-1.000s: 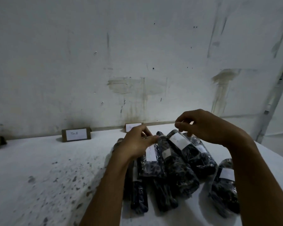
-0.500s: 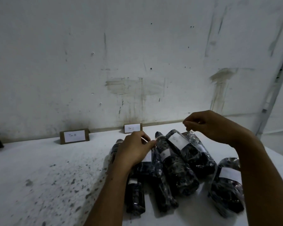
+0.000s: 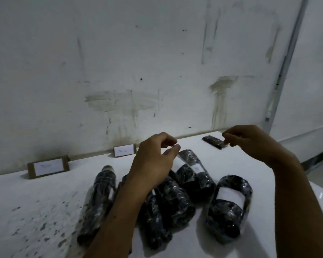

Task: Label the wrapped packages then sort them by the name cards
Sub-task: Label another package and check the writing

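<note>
Several wrapped packages heaped, both hands raised

Several wrapped packages [image 3: 183, 198] lie heaped on the white table [image 3: 35, 202], some labelled. Left hand [image 3: 153, 162] hovers above them, grip loosely curled, pinching nothing visible. Right hand [image 3: 250, 142]: fingertips pressed together; contents cannot be told. Two name cards [image 3: 48, 167] lean against the wall [image 3: 138, 62].

No text legible. Two name cards lean on the wall: left card [image 3: 48, 167] at 9 o'clock and middle card [image 3: 124, 150] at 11 o'clock, each with faint handwriting too blurred to read. White label [image 3: 230, 197] on the package at 4 o'clock looks blank.
</note>
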Demonstrator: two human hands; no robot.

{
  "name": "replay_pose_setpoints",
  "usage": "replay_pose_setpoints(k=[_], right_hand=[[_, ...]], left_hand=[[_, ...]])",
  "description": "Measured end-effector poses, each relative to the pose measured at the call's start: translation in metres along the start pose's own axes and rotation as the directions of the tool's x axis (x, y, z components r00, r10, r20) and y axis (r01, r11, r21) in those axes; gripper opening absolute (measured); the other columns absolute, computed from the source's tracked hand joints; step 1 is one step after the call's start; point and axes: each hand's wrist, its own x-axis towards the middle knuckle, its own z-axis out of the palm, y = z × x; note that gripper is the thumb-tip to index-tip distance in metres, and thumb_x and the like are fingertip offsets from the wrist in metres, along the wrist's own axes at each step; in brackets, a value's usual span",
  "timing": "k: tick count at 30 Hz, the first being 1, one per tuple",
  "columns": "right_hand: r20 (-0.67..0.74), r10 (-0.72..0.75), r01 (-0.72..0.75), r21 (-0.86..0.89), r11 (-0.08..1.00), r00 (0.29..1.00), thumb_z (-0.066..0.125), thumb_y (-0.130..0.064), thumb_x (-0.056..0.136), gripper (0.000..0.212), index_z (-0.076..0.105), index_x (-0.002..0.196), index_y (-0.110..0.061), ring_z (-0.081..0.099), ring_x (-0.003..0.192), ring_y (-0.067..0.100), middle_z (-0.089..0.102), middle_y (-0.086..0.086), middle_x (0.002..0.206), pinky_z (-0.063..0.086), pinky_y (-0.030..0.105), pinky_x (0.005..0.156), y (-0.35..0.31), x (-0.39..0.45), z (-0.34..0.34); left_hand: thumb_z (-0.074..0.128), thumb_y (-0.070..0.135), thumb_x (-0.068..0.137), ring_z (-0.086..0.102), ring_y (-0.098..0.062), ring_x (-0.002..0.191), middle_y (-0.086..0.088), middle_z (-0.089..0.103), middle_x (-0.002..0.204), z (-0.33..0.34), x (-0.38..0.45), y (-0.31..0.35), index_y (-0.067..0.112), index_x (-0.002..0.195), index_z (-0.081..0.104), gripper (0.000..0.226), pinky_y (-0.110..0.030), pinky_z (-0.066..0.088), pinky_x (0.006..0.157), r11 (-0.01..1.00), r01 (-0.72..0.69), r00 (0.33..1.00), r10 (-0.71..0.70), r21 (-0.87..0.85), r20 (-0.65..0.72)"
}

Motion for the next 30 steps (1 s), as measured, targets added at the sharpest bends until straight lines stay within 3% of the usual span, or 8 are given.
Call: replay_pose_setpoints(k=[3,8,11,15,20,23,27,30], right_hand=[[-0.012,0.033,-0.034,-0.053,0.998,0.999,0.065,-0.019,0.098,0.012,0.076,0.094,-0.016,0.071,0.086,0.020,0.076,0.001,0.086,0.053,0.037,0.080,0.027,0.007,0.000],[-0.103,0.126,-0.140,-0.138,0.980,0.987,0.067,-0.018,0.097,0.011,0.073,0.105,-0.018,0.067,0.092,0.019,0.070,-0.002,0.103,0.049,0.031,0.078,0.085,0.024,0.024],[-0.160,0.130,-0.170,-0.270,0.948,0.979,0.066,-0.017,0.097,0.032,0.064,0.128,-0.010,0.065,0.106,0.031,0.059,0.013,0.127,0.046,0.033,0.090,0.117,0.041,0.050],[-0.093,0.173,-0.195,-0.352,0.916,0.980,0.063,-0.038,0.096,0.064,0.038,0.153,-0.022,0.050,0.128,0.034,0.032,0.007,0.155,0.046,0.048,0.104,0.132,0.061,0.077],[-0.006,0.199,-0.156,-0.644,0.749,0.980,0.045,-0.063,0.097,0.059,0.033,0.151,-0.044,0.050,0.128,0.037,0.035,0.001,0.157,0.045,0.048,0.098,0.142,0.093,0.080],[-0.086,0.184,-0.197,-0.623,0.757,0.979,0.048,-0.054,0.098,0.044,0.054,0.135,-0.031,0.057,0.115,0.034,0.056,0.005,0.133,0.045,0.041,0.085,0.148,0.095,0.082],[-0.183,0.141,-0.217,-0.521,0.826,0.973,0.054,-0.041,0.095,0.033,0.059,0.122,-0.023,0.059,0.105,0.032,0.058,0.009,0.114,0.046,0.040,0.079,0.147,0.075,0.083],[-0.266,0.115,-0.179,-0.230,0.957,0.957,0.044,-0.027,0.102,0.025,0.061,0.117,-0.016,0.056,0.100,0.027,0.062,0.009,0.114,0.042,0.036,0.082,0.150,0.056,0.072]], left_hand=[[0.070,0.032,0.094,0.061,0.013,0.096,0.023,0.071,0.097,0.021,0.012,0.015,0.031,0.099,0.072,0.005,-0.007,0.043,0.076,0.998,-0.055,0.998,0.055,-0.018,0.043],[0.062,0.050,0.092,0.063,-0.005,0.107,0.024,0.068,0.112,0.049,0.026,0.016,0.038,0.109,0.067,0.022,-0.043,0.050,0.100,0.988,-0.002,0.985,-0.025,0.155,0.170],[0.063,0.050,0.093,0.065,-0.011,0.108,0.018,0.070,0.111,0.055,0.028,0.016,0.034,0.114,0.067,0.027,-0.043,0.051,0.100,0.971,-0.005,0.977,-0.046,0.239,0.206],[0.061,0.048,0.096,0.066,-0.010,0.100,0.015,0.071,0.101,0.062,0.024,0.015,0.031,0.117,0.067,0.027,-0.042,0.050,0.100,0.953,-0.034,0.969,-0.042,0.301,0.242],[0.059,0.048,0.097,0.066,-0.007,0.098,0.014,0.071,0.101,0.063,0.024,0.009,0.030,0.114,0.067,0.026,-0.041,0.051,0.099,0.941,-0.055,0.966,-0.035,0.335,0.256],[0.060,0.046,0.097,0.066,-0.008,0.100,0.014,0.071,0.100,0.061,0.026,0.006,0.030,0.114,0.068,0.025,-0.042,0.050,0.099,0.952,-0.041,0.969,-0.036,0.303,0.244],[0.063,0.045,0.096,0.068,-0.008,0.095,0.015,0.071,0.094,0.059,0.028,0.006,0.029,0.110,0.069,0.022,-0.043,0.052,0.098,0.966,-0.043,0.976,-0.014,0.254,0.218],[0.066,0.044,0.093,0.068,-0.006,0.091,0.018,0.070,0.090,0.056,0.029,0.011,0.032,0.105,0.070,0.018,-0.041,0.055,0.092,0.981,-0.061,0.982,0.027,0.185,0.185]])
